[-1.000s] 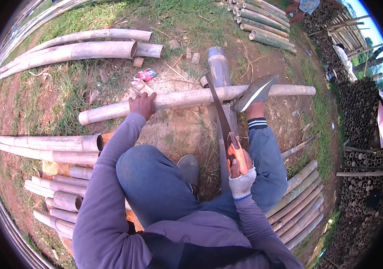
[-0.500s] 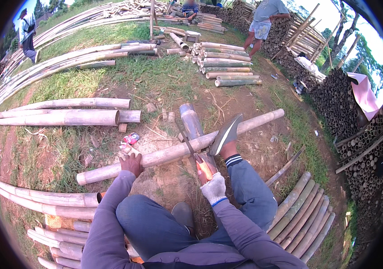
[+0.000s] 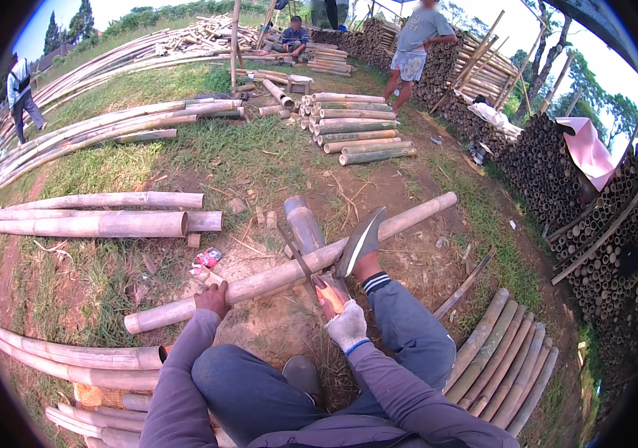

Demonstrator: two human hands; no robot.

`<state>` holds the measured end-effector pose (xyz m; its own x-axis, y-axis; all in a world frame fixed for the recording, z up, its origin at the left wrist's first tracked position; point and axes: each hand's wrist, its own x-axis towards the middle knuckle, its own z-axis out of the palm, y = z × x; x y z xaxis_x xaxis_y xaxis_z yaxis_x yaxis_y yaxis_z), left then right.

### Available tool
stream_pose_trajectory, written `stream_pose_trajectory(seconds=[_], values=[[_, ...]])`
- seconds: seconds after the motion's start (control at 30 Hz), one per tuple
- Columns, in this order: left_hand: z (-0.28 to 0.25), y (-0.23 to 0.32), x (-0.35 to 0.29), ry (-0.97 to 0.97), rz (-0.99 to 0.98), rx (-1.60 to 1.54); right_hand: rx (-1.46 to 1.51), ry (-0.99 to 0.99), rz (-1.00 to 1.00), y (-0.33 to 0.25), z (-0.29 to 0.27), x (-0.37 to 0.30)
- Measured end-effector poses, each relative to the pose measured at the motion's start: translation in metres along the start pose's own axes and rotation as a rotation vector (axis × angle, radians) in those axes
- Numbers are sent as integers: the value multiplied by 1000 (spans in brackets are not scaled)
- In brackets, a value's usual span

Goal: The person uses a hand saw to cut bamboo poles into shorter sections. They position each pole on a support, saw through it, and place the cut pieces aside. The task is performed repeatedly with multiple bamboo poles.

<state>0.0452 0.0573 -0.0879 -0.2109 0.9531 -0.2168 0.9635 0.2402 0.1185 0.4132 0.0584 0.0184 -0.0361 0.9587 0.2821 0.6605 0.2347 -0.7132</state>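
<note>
My white-gloved right hand: grip closed round orange-handled, dark-bladed handsaw crossing long, pale bamboo pole. Bare left hand atop pole; I cannot tell grip closure.

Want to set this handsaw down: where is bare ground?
Bare dirt lies between the bamboo pole's right end and the stacked culms, also between left hand and left shoe. Crowded: bamboo poles lower left, bamboo row lower right.

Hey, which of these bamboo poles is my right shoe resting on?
The long pole slanting across the thicker bamboo in front of you. Only this one has both your right shoe and left hand on it.
</note>
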Motion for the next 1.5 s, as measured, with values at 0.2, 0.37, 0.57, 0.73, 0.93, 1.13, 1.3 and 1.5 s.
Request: stream_pose_trajectory(seconds=[0.2, 0.37, 0.57, 0.73, 0.93, 1.13, 1.3, 1.5], values=[[8, -4, 0, 38, 1, -19, 54, 39, -69, -3, -2, 3], [9, -1, -7, 95, 23, 1, -13, -52, 64, 39, 12, 2], [10, -3, -13, 218, 59, -10, 50, -1, -1, 61, 12, 4], [-2, -3, -22, 332, 113, 82, 236, 11, -129, 13, -23, 15], [-29, 13, -22, 387, 103, 69, 427, -33, 32, 42, -23, 17], [-50, 15, -19, 364, 101, 143, 475, -17, 3, 33, -33, 22], [-65, 28, -18, 261, 42, 146, 492, -134, 174, 39, -49, 33], [-71, 39, -27, 290, 34, 209, 497, -42, -4, 46, -41, 34]])
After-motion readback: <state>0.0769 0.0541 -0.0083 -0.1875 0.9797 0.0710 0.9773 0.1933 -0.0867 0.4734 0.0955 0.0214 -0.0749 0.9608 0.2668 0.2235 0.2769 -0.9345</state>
